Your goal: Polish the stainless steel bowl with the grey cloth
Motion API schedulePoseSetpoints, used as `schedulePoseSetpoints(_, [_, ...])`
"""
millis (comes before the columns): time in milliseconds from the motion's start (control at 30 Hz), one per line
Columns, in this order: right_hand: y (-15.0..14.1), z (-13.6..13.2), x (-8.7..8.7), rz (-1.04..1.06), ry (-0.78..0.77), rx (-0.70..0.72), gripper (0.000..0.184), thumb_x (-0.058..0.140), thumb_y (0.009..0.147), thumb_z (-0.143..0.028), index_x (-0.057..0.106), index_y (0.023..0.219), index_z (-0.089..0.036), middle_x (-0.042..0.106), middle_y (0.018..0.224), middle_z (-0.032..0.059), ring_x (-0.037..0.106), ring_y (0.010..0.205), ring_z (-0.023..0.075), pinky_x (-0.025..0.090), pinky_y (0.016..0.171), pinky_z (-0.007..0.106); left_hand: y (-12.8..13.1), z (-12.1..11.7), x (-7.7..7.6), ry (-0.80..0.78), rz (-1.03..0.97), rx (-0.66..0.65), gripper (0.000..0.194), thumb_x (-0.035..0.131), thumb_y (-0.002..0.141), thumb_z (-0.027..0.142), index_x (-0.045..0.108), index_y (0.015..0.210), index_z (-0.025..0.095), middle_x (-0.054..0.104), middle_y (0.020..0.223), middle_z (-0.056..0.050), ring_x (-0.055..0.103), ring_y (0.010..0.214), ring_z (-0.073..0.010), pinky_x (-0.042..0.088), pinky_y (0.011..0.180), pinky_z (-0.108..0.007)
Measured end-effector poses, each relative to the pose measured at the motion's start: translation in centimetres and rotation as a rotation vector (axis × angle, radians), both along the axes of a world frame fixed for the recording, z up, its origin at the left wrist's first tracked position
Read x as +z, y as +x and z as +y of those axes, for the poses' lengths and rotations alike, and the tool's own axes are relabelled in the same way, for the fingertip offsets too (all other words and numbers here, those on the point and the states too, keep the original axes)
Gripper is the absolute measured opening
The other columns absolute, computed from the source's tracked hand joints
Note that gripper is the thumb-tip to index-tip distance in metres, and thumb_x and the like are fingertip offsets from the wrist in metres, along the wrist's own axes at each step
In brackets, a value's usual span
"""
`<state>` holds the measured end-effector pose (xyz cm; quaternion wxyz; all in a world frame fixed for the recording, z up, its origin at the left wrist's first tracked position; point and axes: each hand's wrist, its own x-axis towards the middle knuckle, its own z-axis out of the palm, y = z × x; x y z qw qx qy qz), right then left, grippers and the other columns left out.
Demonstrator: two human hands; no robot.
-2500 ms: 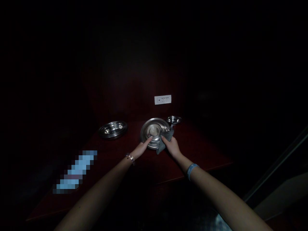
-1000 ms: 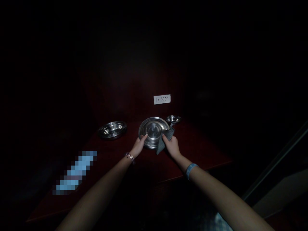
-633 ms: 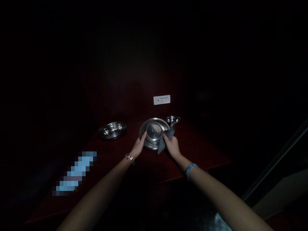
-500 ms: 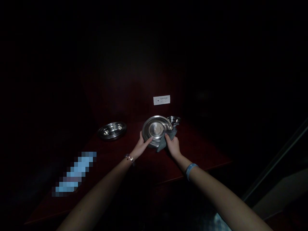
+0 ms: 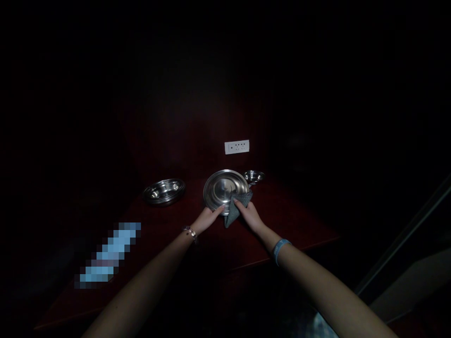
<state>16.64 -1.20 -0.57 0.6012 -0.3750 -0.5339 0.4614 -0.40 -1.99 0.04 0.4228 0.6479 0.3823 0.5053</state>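
Note:
A round, shiny metal plate [image 5: 220,185] with a raised rim is held up, tilted toward me, above the table. My left hand [image 5: 207,219] is closed on its lower left edge, thumb on the inner face and the other fingers hidden behind. A grey-green cloth [image 5: 232,213] lies folded over the plate's lower right edge. My right hand [image 5: 249,215] is closed on that cloth, with the thumb pressing it against the plate; its other fingers are out of sight underneath.
To the left stands a stack of several metal plates [image 5: 164,191]. A smaller metal bowl [image 5: 254,176] sits behind the plate at right. The dark red table [image 5: 282,216] meets a wall with a white socket panel [image 5: 237,147]. A pixelated bluish patch [image 5: 112,253] covers something at the table's left.
The plate has turned and shifted in my hands, now slightly left of where it was half a second ago. My left thumb has slid along the lower rim; the cloth moved left and down.

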Motion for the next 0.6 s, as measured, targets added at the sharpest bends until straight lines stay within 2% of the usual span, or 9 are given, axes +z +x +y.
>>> schedulePoseSetpoints(200, [0.1,0.4,-0.4,-0.02,-0.005,-0.022,0.036,0.068,0.07,-0.048,0.07,0.081,-0.014,0.074,0.084,0.0072,0.068,0.079,0.0218,0.054,0.077,0.033,-0.1,0.2,0.2,-0.07,-0.059,0.081,0.03,0.065,0.076,0.032,0.071,0.102,0.018,0.073,0.114,-0.007,0.058,0.122,-0.0256,0.033,0.113,-0.041])
schedulePoseSetpoints(433, [0.4,0.7,-0.5,-0.073,0.006,-0.206,0.034,0.063,0.072,-0.047,0.067,0.078,-0.014,0.073,0.082,0.0081,0.066,0.076,0.0222,0.051,0.072,0.032,-0.3,0.6,0.6,-0.136,-0.11,0.213,0.035,0.066,0.07,0.021,0.067,0.105,0.013,0.073,0.111,-0.01,0.06,0.117,-0.0268,0.035,0.111,-0.042])
schedulePoseSetpoints(600, [0.5,-0.3,0.4,-0.166,0.069,-0.308,0.034,0.061,0.075,-0.049,0.066,0.078,-0.015,0.072,0.08,0.0072,0.065,0.076,0.0219,0.049,0.07,0.03,-0.8,0.8,0.5,-0.125,-0.117,0.298,0.028,0.063,0.074,0.025,0.066,0.1,0.015,0.074,0.103,-0.01,0.063,0.112,-0.0272,0.04,0.107,-0.041])
